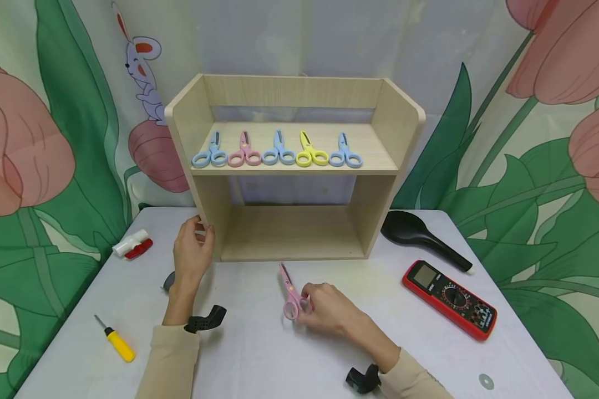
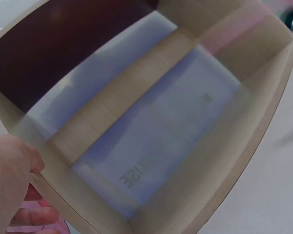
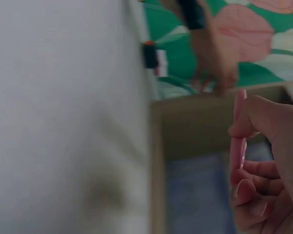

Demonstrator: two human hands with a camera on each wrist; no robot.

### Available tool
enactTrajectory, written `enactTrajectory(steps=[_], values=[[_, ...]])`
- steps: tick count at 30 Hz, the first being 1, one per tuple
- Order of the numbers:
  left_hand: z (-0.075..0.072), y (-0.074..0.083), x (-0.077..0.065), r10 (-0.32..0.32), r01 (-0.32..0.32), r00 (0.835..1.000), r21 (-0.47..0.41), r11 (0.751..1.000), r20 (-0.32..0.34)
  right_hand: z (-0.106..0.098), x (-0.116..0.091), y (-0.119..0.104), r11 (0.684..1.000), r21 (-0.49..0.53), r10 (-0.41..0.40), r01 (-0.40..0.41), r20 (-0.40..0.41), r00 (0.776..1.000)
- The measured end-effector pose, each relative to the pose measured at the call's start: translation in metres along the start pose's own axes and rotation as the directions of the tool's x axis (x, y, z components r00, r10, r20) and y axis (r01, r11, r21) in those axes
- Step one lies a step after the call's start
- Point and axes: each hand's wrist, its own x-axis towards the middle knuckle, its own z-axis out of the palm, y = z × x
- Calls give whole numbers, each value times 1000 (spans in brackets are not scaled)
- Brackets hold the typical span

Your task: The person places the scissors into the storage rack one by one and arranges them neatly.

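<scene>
My right hand (image 1: 331, 310) pinches pink scissors (image 1: 290, 289) by the finger loops, just above the table in front of the shelf. Their blades point away from me. In the right wrist view the scissors (image 3: 238, 153) show edge-on between thumb and fingers. My left hand (image 1: 192, 252) grips the front edge of the left side panel of a wooden two-tier shelf (image 1: 294, 91), low down. The left wrist view has that thumb at the panel's edge and fingers outside it. On the upper board, blue scissors (image 1: 213, 148), pink scissors (image 1: 244, 147), yellow scissors (image 1: 306, 144) and more blue ones stand in a row.
Right of the shelf lie a black spoon (image 1: 404, 227), a red multimeter (image 1: 449, 299) and a grey washer (image 1: 486, 381). At left are a yellow-handled screwdriver (image 1: 120, 344) and a white pipe fitting with a red part (image 1: 138, 249). A dark object (image 1: 168, 281) is partly hidden behind my left wrist.
</scene>
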Motion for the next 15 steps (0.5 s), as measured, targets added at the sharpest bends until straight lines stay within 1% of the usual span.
enactTrajectory(steps=[2,3,4,5,7,9,10,12,13,15], values=[[1,0,-1,1,-1,1000,1,1000,6,-18,-1,-2,999,34,-27,31,-97,995],[1,0,-1,2,-2,1000,2,1000,7,-29,-1,-4,998,39,-45,52,-150,988],[1,0,-1,3,-3,1000,2,1000,7,-41,-2,-5,996,35,-69,78,-212,975],[1,0,-1,3,-3,1000,3,1000,6,-54,-2,-6,994,20,-97,106,-273,957],[1,0,-1,2,-2,1000,3,1000,-1,-79,-3,-7,987,-28,-159,160,-375,913],[1,0,-1,0,0,1000,3,1000,-9,-104,-1,-6,982,-71,-189,176,-447,874],[1,0,-1,0,0,1000,4,1000,-12,-117,0,-4,981,-94,-194,170,-482,855],[1,-1,-1,-1,1,1000,5,1000,-12,-139,3,1,986,-114,-160,118,-524,837],[1,-1,-1,-2,2,1000,2,1000,-13,-149,5,4,990,-114,-127,77,-540,832],[1,-2,-1,-3,3,1000,1,1000,-12,-169,9,11,993,-110,-35,-33,-569,822]])
